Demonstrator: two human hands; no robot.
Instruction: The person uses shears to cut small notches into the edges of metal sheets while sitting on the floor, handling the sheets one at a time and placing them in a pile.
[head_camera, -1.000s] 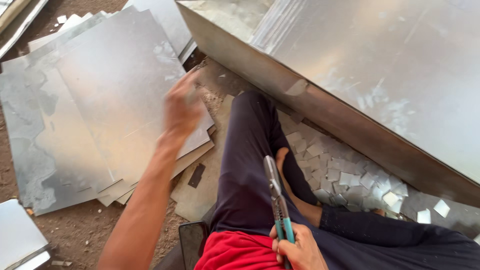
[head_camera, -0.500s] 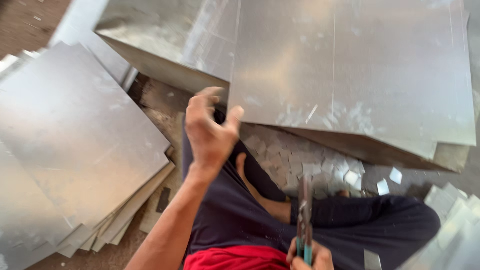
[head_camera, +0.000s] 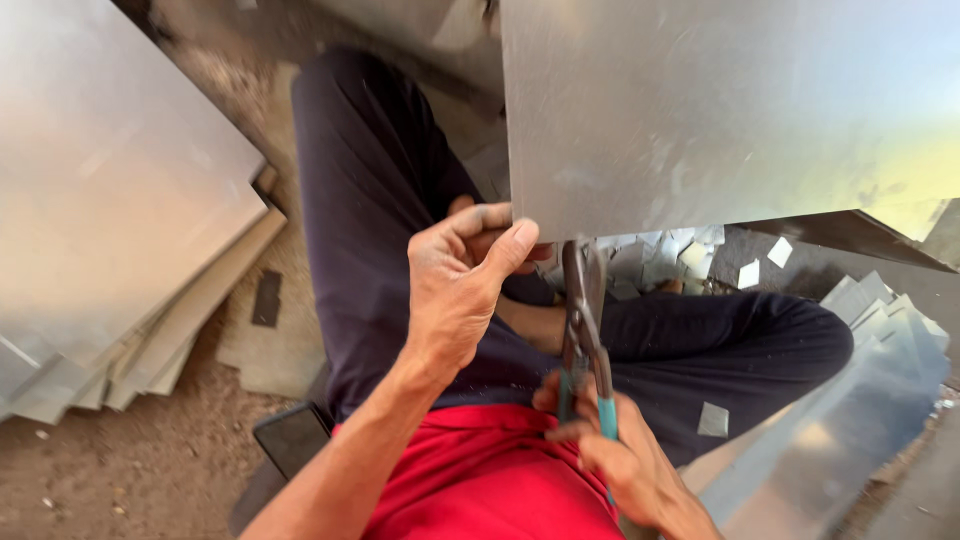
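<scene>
The left hand (head_camera: 460, 285) pinches the bottom edge of a big shiny metal sheet (head_camera: 720, 110), thumb on the front, fingers (head_camera: 535, 255) curled behind it. The right hand (head_camera: 625, 465) is closed around the blue handles of the tin snips (head_camera: 583, 320) (their blades point up and meet the sheet's edge just beside the thumb). A stack of metal sheets (head_camera: 120, 220) lies on the dirt floor to the left. Small cut metal scraps (head_camera: 700, 255) lie near the person's crossed legs.
</scene>
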